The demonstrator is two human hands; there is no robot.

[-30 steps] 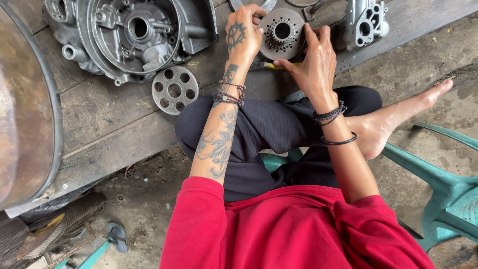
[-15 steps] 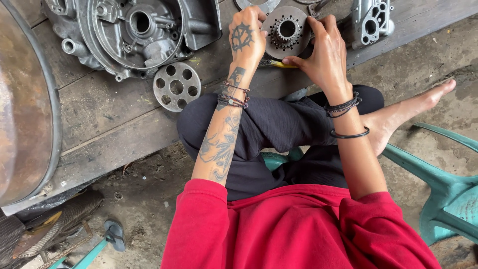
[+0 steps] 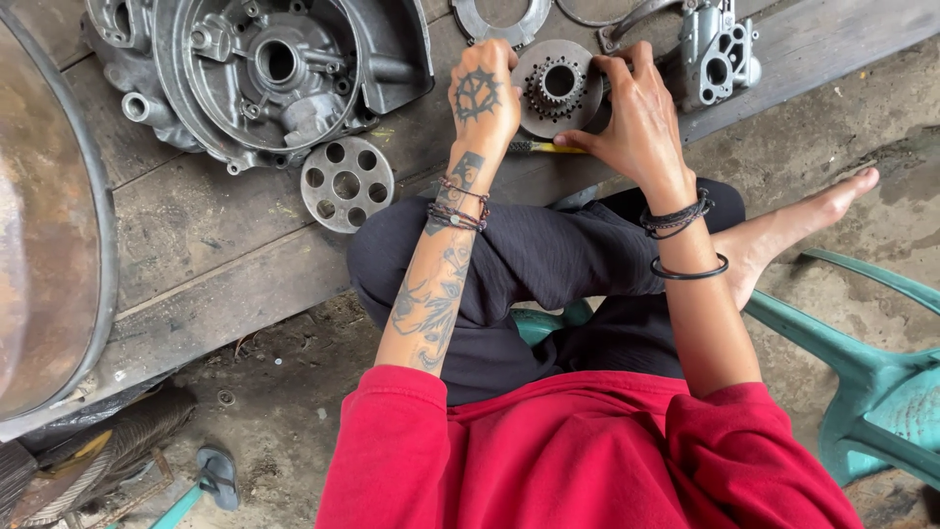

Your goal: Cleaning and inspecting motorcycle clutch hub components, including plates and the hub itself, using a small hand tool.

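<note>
Both hands on round grey metal toothed clutch hub (image 3: 560, 88), lying flat on weathered wooden plank desk (image 3: 196, 245). Left hand (image 3: 483, 98) curled against hub's left rim, fingers closed over its edge; right hand (image 3: 632, 113) clasping hub's right rim, thumb and fingers wrapped on it. Hub held between the two, splined bore facing up.

Left of hub: large grey cast aluminium engine cover (image 3: 264, 69), open side up. Below-left of hub: round silver drilled plate with ring of holes (image 3: 346, 182), flat on planks, well apart from both hands. Right of hub: small grey cast pump housing (image 3: 720, 49). Above hub: flat metal ring plate (image 3: 501, 18), partly cut by frame edge. Just under hub: yellow-handled tool (image 3: 553, 148), mostly hidden by hands.

Judgement for good handling: keep hub level, grip evenly on both rims, fingers away from teeth, steady against the desk.

No packages, labels or signs visible anywhere near hub.
</note>
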